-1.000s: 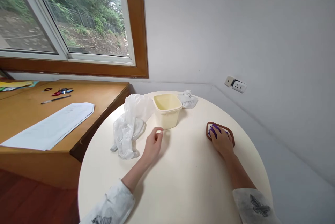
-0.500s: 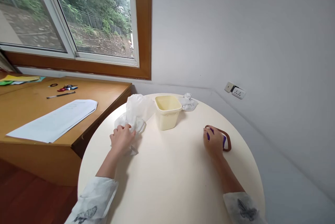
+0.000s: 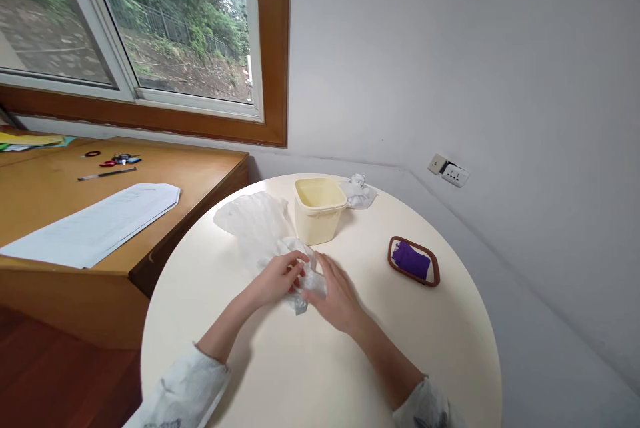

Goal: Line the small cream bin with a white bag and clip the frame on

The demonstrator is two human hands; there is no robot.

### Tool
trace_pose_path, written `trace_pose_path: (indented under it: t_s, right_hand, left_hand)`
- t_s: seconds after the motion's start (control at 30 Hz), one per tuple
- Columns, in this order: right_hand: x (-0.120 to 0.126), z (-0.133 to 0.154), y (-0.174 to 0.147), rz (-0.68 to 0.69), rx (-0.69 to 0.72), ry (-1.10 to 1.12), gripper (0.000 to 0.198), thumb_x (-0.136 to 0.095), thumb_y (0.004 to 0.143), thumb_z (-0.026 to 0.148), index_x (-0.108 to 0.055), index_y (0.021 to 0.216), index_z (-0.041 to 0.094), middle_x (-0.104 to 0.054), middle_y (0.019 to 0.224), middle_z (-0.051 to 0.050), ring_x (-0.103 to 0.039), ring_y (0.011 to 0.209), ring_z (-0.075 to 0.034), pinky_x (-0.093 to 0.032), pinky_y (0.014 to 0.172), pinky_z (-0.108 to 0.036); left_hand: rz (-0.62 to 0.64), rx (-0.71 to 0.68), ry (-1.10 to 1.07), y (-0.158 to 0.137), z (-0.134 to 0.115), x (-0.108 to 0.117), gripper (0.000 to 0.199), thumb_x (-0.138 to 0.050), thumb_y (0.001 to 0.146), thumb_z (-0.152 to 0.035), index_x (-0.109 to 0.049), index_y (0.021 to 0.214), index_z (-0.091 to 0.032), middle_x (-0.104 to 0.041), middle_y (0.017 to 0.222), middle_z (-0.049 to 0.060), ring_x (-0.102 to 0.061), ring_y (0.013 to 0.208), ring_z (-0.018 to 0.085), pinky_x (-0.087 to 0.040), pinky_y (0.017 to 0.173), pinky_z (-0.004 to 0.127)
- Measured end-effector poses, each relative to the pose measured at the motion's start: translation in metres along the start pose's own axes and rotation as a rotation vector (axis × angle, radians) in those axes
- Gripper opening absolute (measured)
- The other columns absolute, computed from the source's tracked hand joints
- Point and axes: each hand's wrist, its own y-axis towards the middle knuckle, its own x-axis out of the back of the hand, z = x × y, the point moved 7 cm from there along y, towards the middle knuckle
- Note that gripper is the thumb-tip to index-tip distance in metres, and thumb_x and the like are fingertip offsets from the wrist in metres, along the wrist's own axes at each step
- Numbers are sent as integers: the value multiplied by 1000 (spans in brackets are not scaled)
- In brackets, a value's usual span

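While a round cream table (image 3: 300,375) is standing near a wall (image 3: 400,48), a plastic bag (image 3: 257,218) is lying between your left hand (image 3: 277,279), pinching it, and half-open right hand (image 3: 341,298).

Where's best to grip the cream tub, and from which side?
Probably grip the tub by its rim at the front right corner, fingers inside, thumb outside, coming from above right: it stands upright and open, its rim juts out, and the plastic bag lies to its left.
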Motion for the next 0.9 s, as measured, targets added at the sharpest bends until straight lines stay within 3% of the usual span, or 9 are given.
trace_pose_path:
  t_s: [0.07, 0.17, 0.23, 0.3, 0.37, 0.43, 0.5, 0.7, 0.9]
  right_hand:
    - [-11, 9, -2, 81, 23, -9, 72, -60, 72, 44, -29, 134, 21, -46, 130, -8, -39, 121, -24, -28, 102, -43]
    - [-17, 10, -3, 104, 42, -18, 46, -58, 76, 35, -46, 119, 24, -54, 119, -6, -45, 114, -21, -21, 105, -43]
    - [-15, 4, -3, 85, 42, -21, 32, -58, 75, 27, -53, 106, 24, -57, 113, -5, -49, 109, -19, -21, 105, -41]
    - [-11, -2, -2, 65, 59, -19, 28, -59, 70, 19, -55, 97, 23, -57, 111, -5, -50, 106, -19, -22, 104, -41]
    - [-7, -6, -2, 60, 86, -10, 27, -58, 67, 14, -54, 93, 22, -56, 113, -5, -50, 106, -19, -27, 100, -39]
    - [-3, -13, -1, 62, 76, -8, 25, -52, 67, 10, -54, 89, 21, -60, 106, -5, -53, 99, -18, -35, 91, -34]
    - [4, -23, 0, 52, 8, -33, 22, -46, 67, 8, -53, 84, 21, -62, 88, -3, -55, 85, -18, -40, 78, -29]
    - [39, -61, -2, -107, -213, -84, 40, -40, 58, 5, -49, 94, 21, -60, 82, -1, -54, 74, -17, -37, 65, -23]
    - [55, -95, -4, -144, -371, -243, 38, -41, 63, 11, -51, 99, 20, -62, 83, -3, -55, 80, -19, -35, 76, -29]
  left_hand:
    - [-77, -61, 20, 0, -5, -2, 28, -39, 82, -37, -58, 91, -19, -60, 69, 1, -57, 55, 14, -46, 52, 25]
    - [-427, -148, 100, -7, -12, 24, 25, -38, 84, -34, -57, 89, -19, -60, 67, 1, -57, 59, 14, -46, 57, 25]
    - [-557, -191, 202, -12, -15, 41, 26, -40, 84, -35, -58, 94, -19, -65, 81, 4, -60, 76, 17, -47, 68, 28]
    - [-494, -244, 325, -9, -15, 45, 32, -40, 85, -38, -56, 106, -20, -63, 107, 6, -55, 102, 20, -40, 90, 34]
    - [-343, -263, 434, -2, -11, 41, 40, -38, 86, -41, -47, 120, -23, -54, 125, 4, -42, 121, 20, -20, 107, 41]
    - [-201, -226, 520, 3, -3, 34, 47, -36, 86, -45, -38, 129, -25, -49, 131, 3, -36, 126, 20, -4, 110, 45]
    - [-108, -160, 577, 6, 4, 27, 52, -36, 86, -49, -33, 132, -27, -50, 129, 3, -40, 123, 21, 1, 109, 48]
    - [-128, 6, 688, 5, 11, 30, 72, -51, 71, -60, -33, 133, -28, -61, 109, 8, -54, 102, 28, -32, 94, 42]
    - [-196, 69, 770, 8, 22, 33, 71, -58, 68, -49, -34, 132, -28, -59, 112, 9, -53, 103, 31, -40, 79, 36]
